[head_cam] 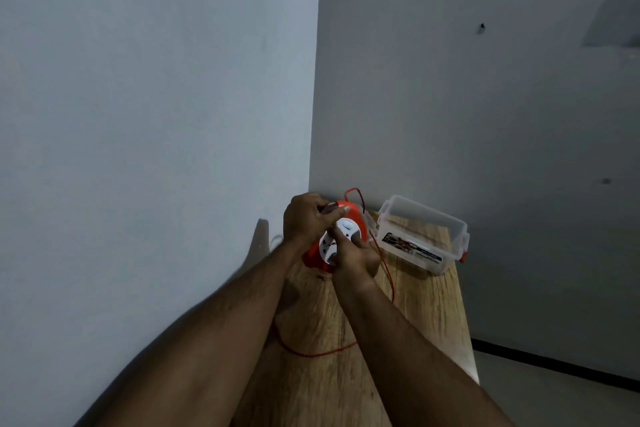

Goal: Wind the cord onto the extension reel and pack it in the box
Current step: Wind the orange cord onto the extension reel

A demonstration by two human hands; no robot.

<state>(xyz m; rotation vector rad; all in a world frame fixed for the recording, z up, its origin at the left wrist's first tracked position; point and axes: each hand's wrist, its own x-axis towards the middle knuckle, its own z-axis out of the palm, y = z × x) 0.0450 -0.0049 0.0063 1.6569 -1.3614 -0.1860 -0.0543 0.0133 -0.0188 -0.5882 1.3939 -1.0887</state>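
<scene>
An orange extension reel with a white socket face is held upright over the far end of a wooden table. My left hand grips its top left rim. My right hand presses on the white face from below right. A thin orange cord runs loose from the reel across the table in a curve, and a loop of it rises behind the reel. A clear plastic box without a lid stands to the right of the reel.
The table stands in a corner, with a pale wall on the left and a grey wall behind. The table's right edge drops to a light floor with a dark skirting line. The box has orange clips on its right end.
</scene>
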